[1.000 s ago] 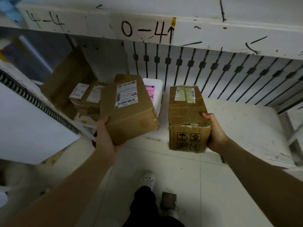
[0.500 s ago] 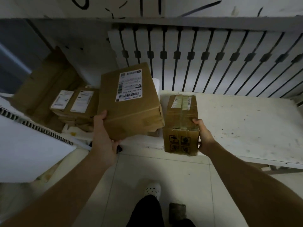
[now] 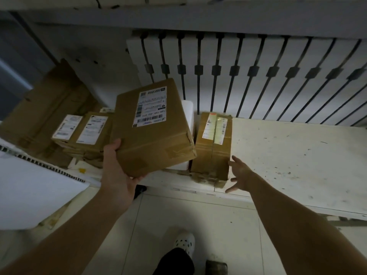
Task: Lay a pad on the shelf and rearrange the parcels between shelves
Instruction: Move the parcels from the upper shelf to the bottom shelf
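A person's left hand (image 3: pixel 117 175) grips a large brown parcel (image 3: pixel 153 132) by its near corner, thumb on the top face and fingers curled underneath, holding it tilted above the front edge of the shelf (image 3: pixel 288 155). A white shipping label with barcodes faces up. The right hand (image 3: pixel 239 175) is open with its fingers spread, just beside the right side of a small taped parcel (image 3: pixel 213 147) that sits on the shelf near its front edge; whether the fingertips touch the cardboard cannot be made out.

Between the two parcels stands a white box (image 3: pixel 187 114), largely covered by the held parcel. To the left, a low stack of labelled parcels (image 3: pixel 85 132) lies in front of flattened cardboard (image 3: pixel 45 108) that leans against the back. Behind the shelf runs a white panel with dark vertical bars (image 3: pixel 258 76). The shelf's white surface is scuffed and speckled, and its right end is cut off by the frame.

A white board with a toothed edge (image 3: pixel 29 195) juts in at lower left. On the tiled floor (image 3: pixel 198 215) below are a spotted white shoe (image 3: pixel 184 242) and a small dark object (image 3: pixel 216 266), too dim to identify. Label text is blurred.
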`<state>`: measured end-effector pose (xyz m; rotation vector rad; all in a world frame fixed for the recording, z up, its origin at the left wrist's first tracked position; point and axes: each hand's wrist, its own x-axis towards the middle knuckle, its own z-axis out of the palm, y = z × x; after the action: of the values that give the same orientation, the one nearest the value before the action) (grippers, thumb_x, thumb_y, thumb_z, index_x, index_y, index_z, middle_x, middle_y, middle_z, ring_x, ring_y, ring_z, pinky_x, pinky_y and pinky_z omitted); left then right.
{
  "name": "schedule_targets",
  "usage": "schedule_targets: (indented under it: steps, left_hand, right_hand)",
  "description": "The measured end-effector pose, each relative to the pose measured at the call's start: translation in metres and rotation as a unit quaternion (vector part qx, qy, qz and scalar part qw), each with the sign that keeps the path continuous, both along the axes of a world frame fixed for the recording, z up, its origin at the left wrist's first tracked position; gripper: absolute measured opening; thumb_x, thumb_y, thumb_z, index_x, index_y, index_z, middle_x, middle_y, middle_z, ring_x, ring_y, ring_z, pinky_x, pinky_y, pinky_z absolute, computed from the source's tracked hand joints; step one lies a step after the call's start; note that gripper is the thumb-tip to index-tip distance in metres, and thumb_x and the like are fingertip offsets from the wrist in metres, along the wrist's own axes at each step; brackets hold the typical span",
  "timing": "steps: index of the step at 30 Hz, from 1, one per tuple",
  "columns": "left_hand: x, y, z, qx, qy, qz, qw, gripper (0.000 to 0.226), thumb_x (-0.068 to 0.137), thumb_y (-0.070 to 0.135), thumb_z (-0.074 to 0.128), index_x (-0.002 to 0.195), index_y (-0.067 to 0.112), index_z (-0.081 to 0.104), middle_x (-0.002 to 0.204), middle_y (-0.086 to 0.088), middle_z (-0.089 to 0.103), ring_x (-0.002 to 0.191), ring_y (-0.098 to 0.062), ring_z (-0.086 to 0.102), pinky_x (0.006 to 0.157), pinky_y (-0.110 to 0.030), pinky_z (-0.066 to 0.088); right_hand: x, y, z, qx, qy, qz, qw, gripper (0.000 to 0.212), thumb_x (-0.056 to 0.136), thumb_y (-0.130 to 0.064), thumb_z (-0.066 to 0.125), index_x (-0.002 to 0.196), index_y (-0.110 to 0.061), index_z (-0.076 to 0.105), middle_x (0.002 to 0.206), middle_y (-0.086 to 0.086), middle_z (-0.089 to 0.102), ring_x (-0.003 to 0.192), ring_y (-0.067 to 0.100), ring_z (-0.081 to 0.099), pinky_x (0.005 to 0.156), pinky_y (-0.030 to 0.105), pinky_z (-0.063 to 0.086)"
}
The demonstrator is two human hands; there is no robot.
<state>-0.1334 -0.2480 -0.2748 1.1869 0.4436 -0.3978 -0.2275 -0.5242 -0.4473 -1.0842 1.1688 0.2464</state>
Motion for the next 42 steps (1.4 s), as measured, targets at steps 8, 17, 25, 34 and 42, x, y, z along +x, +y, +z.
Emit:
schedule_targets:
  steps: [8,17,25,34,42]
  left_hand:
    - [-0.005,-0.003,0.002,0.010,0.004,-0.010,1.000,0.032,0.092,0.043,0.059,0.123,0.040,0.054,0.127,0.001,0.063,0.115,-0.025,0.061,0.087,-0.047,0.054]
    - [-0.040,-0.033,0.020,0.028,0.056,-0.068,0.996,0.054,0.088,0.043,0.066,0.136,0.031,0.045,0.122,-0.005,0.061,0.110,-0.026,0.061,0.095,-0.048,0.052]
    - [-0.050,-0.078,0.035,0.092,0.049,-0.177,0.979,0.016,0.088,0.045,0.064,0.097,0.035,0.056,0.114,-0.002,0.060,0.110,-0.026,0.058,0.104,-0.049,0.047]
    - [-0.028,-0.064,0.016,0.214,0.027,-0.245,0.945,0.046,0.097,0.033,0.060,0.140,0.020,0.050,0.130,-0.007,0.057,0.114,-0.025,0.060,0.102,-0.047,0.051]
    - [-0.007,-0.031,0.003,0.231,0.042,-0.239,0.942,0.010,0.098,0.025,0.060,0.102,0.018,0.064,0.112,-0.011,0.070,0.102,-0.028,0.068,0.095,-0.045,0.055]
  right_hand:
    - [0.015,0.007,0.010,-0.117,0.005,0.071,0.991,0.063,0.105,0.000,0.038,0.158,-0.032,0.028,0.157,0.009,0.040,0.137,0.040,0.046,0.100,0.058,0.049]
    - [-0.026,0.052,0.134,-0.032,-0.184,0.012,0.982,0.070,0.086,-0.073,0.048,0.144,-0.035,0.046,0.141,-0.001,0.060,0.121,0.021,0.063,0.099,0.046,0.054]
    - [-0.048,0.021,0.180,0.057,-0.212,0.019,0.975,0.060,0.078,-0.059,0.072,0.131,-0.032,0.059,0.133,0.007,0.065,0.123,0.030,0.060,0.093,0.056,0.056]
    - [-0.038,0.005,0.118,0.042,-0.119,-0.153,0.980,0.045,0.087,-0.032,0.069,0.130,-0.023,0.056,0.121,0.011,0.061,0.114,0.030,0.058,0.074,0.042,0.056]
    - [0.000,-0.007,0.089,-0.049,-0.092,-0.049,0.993,0.065,0.088,-0.025,0.067,0.149,-0.029,0.045,0.133,0.010,0.061,0.111,0.033,0.061,0.079,0.048,0.058]
